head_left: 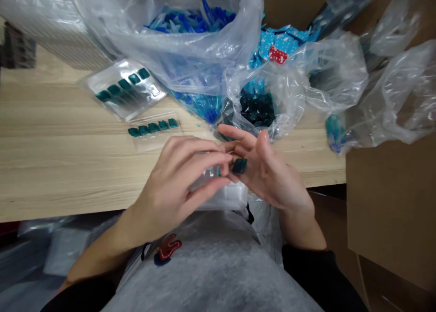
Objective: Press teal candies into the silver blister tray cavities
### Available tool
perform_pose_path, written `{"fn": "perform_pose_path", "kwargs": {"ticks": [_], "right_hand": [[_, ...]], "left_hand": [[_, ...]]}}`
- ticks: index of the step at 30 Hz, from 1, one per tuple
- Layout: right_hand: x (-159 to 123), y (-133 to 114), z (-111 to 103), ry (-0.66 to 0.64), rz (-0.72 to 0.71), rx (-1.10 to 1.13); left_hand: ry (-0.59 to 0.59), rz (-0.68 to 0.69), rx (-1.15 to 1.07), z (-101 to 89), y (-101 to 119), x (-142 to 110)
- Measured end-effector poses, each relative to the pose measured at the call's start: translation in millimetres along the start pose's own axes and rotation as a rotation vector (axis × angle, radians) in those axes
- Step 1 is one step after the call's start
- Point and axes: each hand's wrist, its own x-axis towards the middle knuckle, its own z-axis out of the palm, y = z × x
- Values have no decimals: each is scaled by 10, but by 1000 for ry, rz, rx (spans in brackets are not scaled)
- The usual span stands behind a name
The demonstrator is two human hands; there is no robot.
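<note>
My right hand (269,171) is turned palm up with its fingers partly spread, and a dark teal, gem-like piece (240,166) rests in it. My left hand (184,180) reaches over to the right palm. Its thumb and fingertips come together beside the piece; whether something small is between them is hidden. Beneath both hands, a clear plastic tray (228,196) shows at the table edge, mostly covered by them. Beyond the left hand, a clear tray (146,144) holds a row of several teal pieces (154,127).
Another clear tray (119,107) with several teal pieces lies behind on the wooden table (51,157). An open plastic bag (235,98) holds dark pieces (257,110). A large bag (190,46) holds blue pieces. Light-blue packets (282,39) and crumpled bags (391,94) are at the right.
</note>
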Motion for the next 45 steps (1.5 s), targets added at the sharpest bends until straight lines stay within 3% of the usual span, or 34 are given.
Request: {"fn": "perform_pose_path", "kwargs": {"ticks": [3, 7, 11, 14, 19, 25, 33, 38, 45], "right_hand": [[41, 21, 44, -45, -12, 88], [-28, 13, 62, -89, -60, 122], [-102, 6, 90, -18, -267, -99], [-100, 24, 113, 58, -416, -262], [-55, 52, 95, 29, -555, -323], [-74, 28, 52, -22, -549, -568], [-56, 134, 0, 35, -610, -1077], [-47, 148, 1, 1, -573, -1278], [-56, 124, 119, -7, -656, -1583]], "left_hand": [[-17, 55, 49, 50, 13, 45], [28, -31, -79, 32, -23, 32], [121, -159, -333, 18, -50, -21], [165, -217, -403, 27, -50, -48], [103, -267, -498, -15, -59, -48], [-62, -303, -328, -61, -66, -41], [-53, -290, -72, -67, -202, -240], [-4, -375, -51, -213, -334, -343], [36, -350, -58, -153, -376, -351]]}}
